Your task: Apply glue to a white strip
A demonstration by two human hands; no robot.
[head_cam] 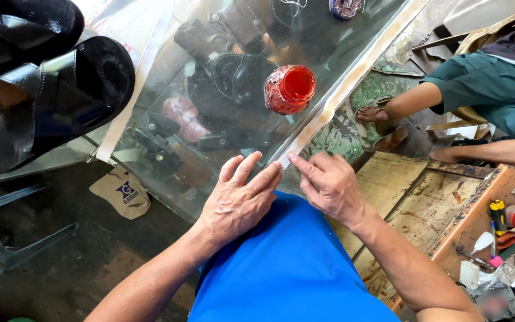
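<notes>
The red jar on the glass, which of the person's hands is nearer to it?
Right. The right hand lies just below the red jar, fingertip on the pale strip; the left hand lies lower and further left.

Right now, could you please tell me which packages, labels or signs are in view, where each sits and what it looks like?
Small cloth bag: on the dark floor under the glass sheet's corner, left of the left hand; beige, crumpled, with a dark blue printed emblem.
Red jar: on the glass sheet, round, open-topped, smeared and crusted outside; no label visible.
</notes>
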